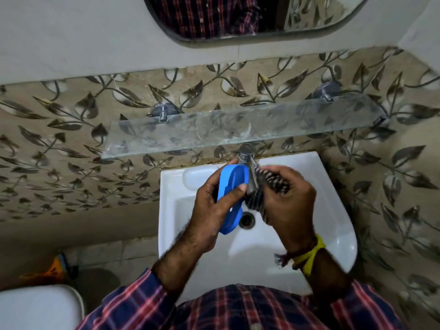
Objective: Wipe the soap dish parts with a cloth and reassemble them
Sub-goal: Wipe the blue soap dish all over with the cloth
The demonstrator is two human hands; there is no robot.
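My left hand grips a blue plastic soap dish above the white sink. The dish is held almost on edge, its hollow side turned to the right. A second blue piece shows below my thumb; whether it is joined to the upper one I cannot tell. My right hand is closed on a dark striped cloth, bunched up just right of the dish. One end of the cloth hangs down against the dish's right edge.
A chrome tap stands at the back of the sink, right behind the dish and cloth. The drain lies below my hands. A bare glass shelf juts from the tiled wall above. A white toilet is at the lower left.
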